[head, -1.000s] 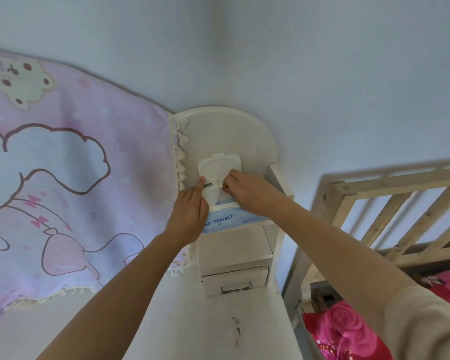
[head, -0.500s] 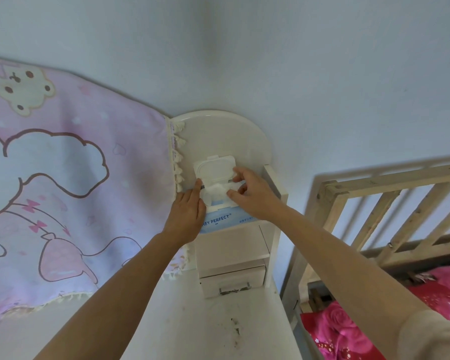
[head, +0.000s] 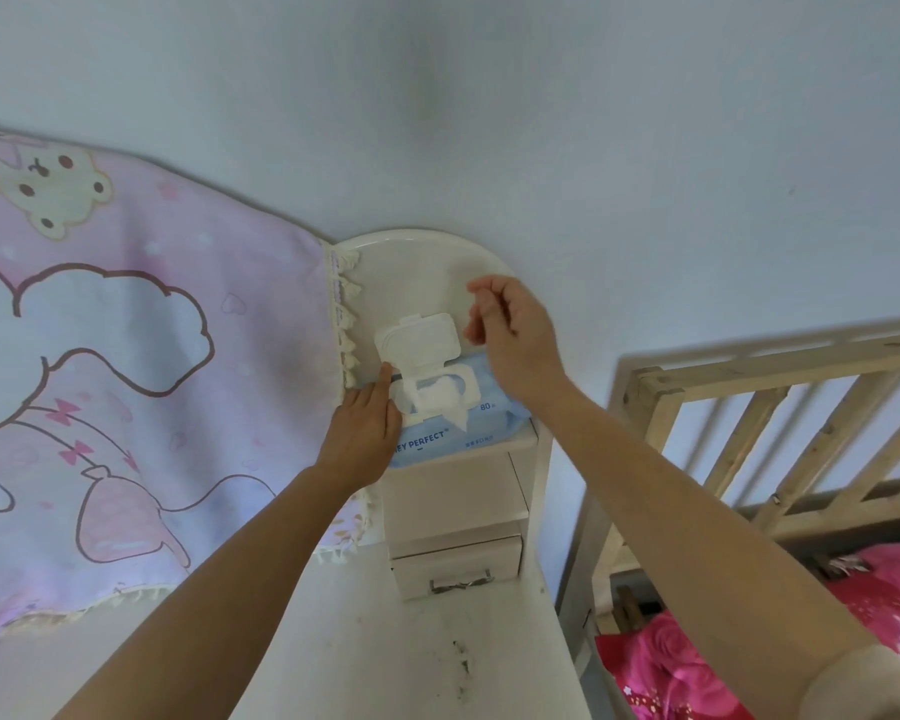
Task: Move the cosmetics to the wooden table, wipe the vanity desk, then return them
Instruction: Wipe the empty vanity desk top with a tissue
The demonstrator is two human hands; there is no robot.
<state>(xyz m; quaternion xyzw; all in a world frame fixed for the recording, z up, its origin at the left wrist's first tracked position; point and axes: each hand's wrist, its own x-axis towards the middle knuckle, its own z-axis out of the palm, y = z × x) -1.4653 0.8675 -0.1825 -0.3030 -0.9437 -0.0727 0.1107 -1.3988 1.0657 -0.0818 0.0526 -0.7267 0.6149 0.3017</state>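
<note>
a blue wet-wipe pack (head: 481, 433), its lid flipped up, lies on top of a small white drawer unit (head: 453, 498) that stands on the smudged white vanity desk (head: 380, 667).

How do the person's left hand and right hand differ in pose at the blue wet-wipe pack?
Left hand lies flat, fingers straight, on the blue wet-wipe pack beside its open white flip lid; right hand hovers above the pack, fingers loosely curled, nothing visible in them. Left hand is at the pack's left end, right hand above its right end. Both are bare.
</note>
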